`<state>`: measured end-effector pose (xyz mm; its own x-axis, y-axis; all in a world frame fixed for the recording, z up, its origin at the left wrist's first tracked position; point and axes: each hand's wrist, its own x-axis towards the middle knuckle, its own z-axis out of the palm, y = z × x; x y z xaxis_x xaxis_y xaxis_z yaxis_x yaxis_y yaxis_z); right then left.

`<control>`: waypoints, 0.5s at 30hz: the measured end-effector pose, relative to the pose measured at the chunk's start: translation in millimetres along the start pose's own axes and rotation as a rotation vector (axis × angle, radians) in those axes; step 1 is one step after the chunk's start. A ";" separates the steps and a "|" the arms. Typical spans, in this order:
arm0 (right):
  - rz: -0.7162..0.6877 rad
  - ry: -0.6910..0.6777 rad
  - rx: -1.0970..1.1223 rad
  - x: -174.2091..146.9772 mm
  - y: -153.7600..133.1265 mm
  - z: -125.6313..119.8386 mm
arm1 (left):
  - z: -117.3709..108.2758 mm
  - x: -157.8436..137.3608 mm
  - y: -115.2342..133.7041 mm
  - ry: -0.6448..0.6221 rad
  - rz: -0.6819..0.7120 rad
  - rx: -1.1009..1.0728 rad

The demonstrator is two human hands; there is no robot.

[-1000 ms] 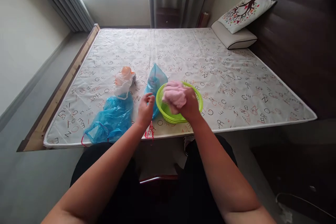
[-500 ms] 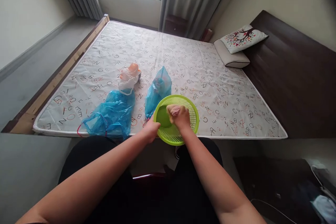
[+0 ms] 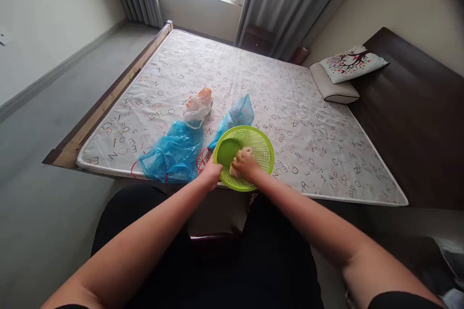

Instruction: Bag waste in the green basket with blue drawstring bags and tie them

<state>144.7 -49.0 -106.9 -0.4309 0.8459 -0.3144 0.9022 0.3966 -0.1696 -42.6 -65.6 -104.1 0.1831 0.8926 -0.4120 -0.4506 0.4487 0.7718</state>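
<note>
Left hand (image 3: 211, 175) gripping green basket (image 3: 264, 148) by its rim; right hand (image 3: 248, 166) clutching cloth (image 3: 234, 172) inside it, apparently wiping; next stroke likely needing steady bracing.

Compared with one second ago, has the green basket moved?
Yes: the green basket shifted toward the near edge of the mattress, now overlapping it in view.

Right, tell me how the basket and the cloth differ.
The basket is bright green; the cloth is pale. The basket is larger than the cloth. The basket is round and open, while the cloth is bunched up. Both are held: basket by the left hand, cloth by the right hand.
</note>
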 end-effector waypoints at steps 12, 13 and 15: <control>0.356 -0.022 -0.040 38.6 18.0 35.7 | 22.0 -18.7 6.9 -0.043 -0.279 0.050; 0.414 -0.019 -0.024 35.5 13.9 42.2 | 20.9 -17.3 5.1 -0.062 -0.257 0.049; 0.510 -0.019 0.048 30.7 8.2 50.9 | 18.7 -14.4 1.8 -0.094 -0.221 0.037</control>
<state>137.9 -38.0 -165.5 0.0630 0.9205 -0.3856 0.9961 -0.0820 -0.0331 -29.8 -76.8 -87.8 0.3554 0.7719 -0.5271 -0.3584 0.6333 0.6859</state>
